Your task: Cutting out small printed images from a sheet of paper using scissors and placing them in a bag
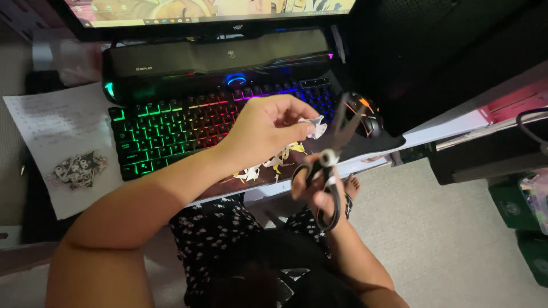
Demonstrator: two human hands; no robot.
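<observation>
My left hand [268,125] is raised over the keyboard and pinches a small white scrap of paper [315,126] between thumb and fingers. My right hand [321,194] grips black-handled scissors [337,148], whose blades stand open and point up at the scrap. Several yellow and white paper offcuts [268,163] lie on the desk mat below the hands.
A backlit rainbow keyboard [171,128] lies under a monitor [205,11] and a black soundbar [217,57]. A mouse [365,117] sits to its right. At the left lies a paper sheet [51,131] with a cut-out sticker [77,169]. Green boxes [514,208] stand on the floor at right.
</observation>
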